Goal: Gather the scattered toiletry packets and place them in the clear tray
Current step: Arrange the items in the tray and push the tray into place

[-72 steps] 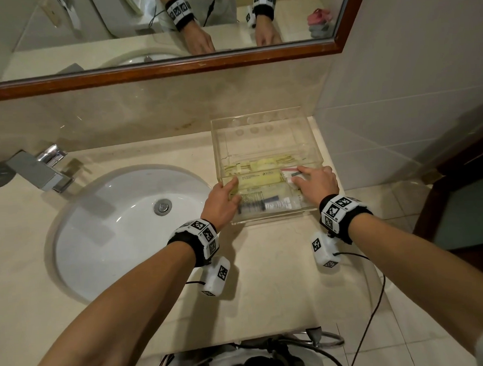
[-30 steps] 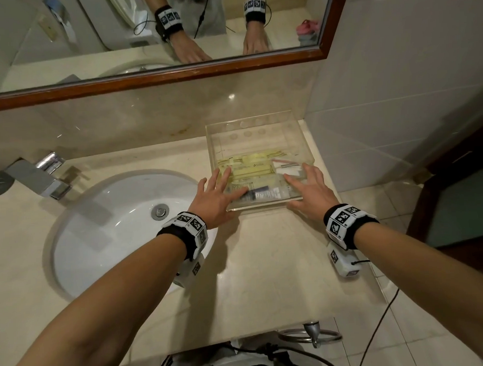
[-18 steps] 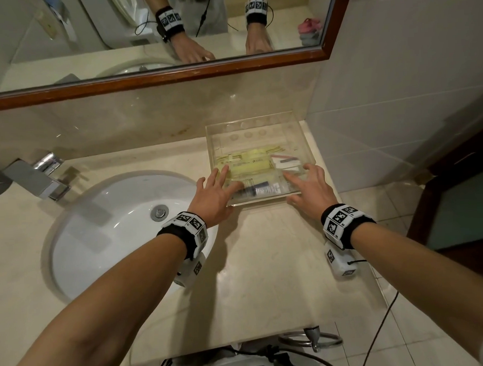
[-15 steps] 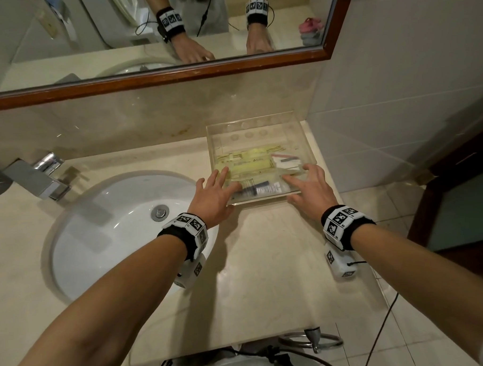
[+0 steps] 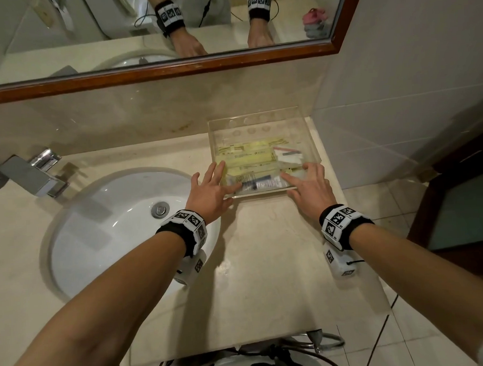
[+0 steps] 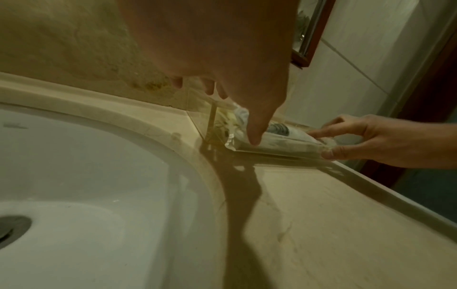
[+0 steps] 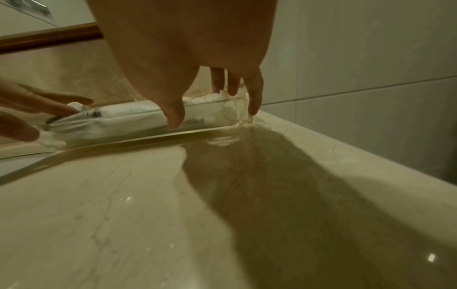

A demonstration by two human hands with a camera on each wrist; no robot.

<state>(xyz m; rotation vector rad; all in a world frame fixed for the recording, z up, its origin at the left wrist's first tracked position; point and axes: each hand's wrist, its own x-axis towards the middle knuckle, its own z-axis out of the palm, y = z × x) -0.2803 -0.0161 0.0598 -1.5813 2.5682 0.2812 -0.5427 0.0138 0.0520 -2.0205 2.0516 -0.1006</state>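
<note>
The clear tray (image 5: 312, 141) stands at the back right of the counter, close to the backsplash. Inside lie several packets: yellow ones (image 5: 250, 161) and a clear packet with a dark item (image 5: 258, 185) along the front wall. My left hand (image 5: 214, 189) rests at the tray's front left corner with its fingers spread and straight. Its thumb (image 6: 254, 136) touches the front wall. My right hand (image 5: 308, 186) rests at the front right corner, thumb (image 7: 175, 117) against the front wall (image 7: 138, 125) and fingers straight along the side. Neither hand holds a packet.
A white sink basin (image 5: 120, 232) lies left of the tray, with a chrome faucet (image 5: 38, 175) at its far left. A wood-framed mirror (image 5: 174, 72) hangs above. A tiled wall (image 5: 397, 93) borders the counter (image 5: 266, 264) on the right. Cables hang below the front edge.
Both hands have come out of the tray, where they pressed on the packets, and now lie flat at its front corners. The tray has slid slightly back toward the wall.
</note>
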